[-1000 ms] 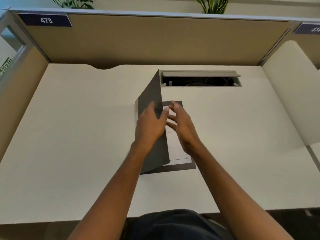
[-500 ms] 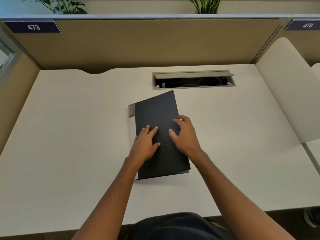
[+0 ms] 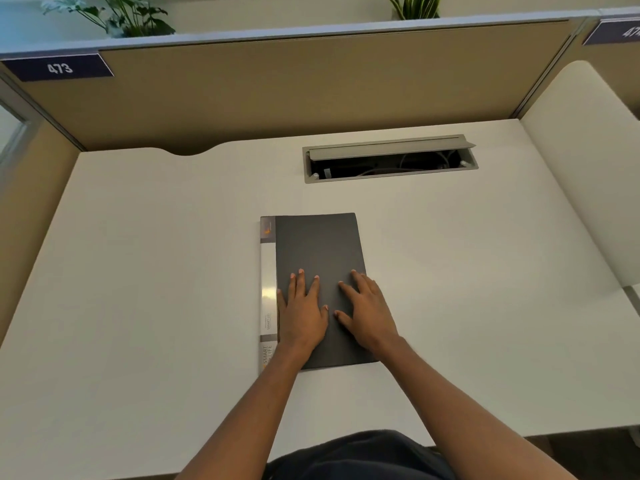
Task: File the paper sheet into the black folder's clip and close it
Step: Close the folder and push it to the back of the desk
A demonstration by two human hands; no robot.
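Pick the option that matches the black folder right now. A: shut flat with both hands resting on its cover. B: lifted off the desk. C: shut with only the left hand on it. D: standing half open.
A: the black folder lies shut, left hand and right hand flat on its cover.

Single head-worn wide-angle view, looking forward and steeply down from above the near edge of the white table (image 3: 138,306). Close over the forearms and closed folder (image 3: 318,258) at centre; partition wall (image 3: 311,91) and cable tray (image 3: 388,161) toward the top. No second view to overlap.
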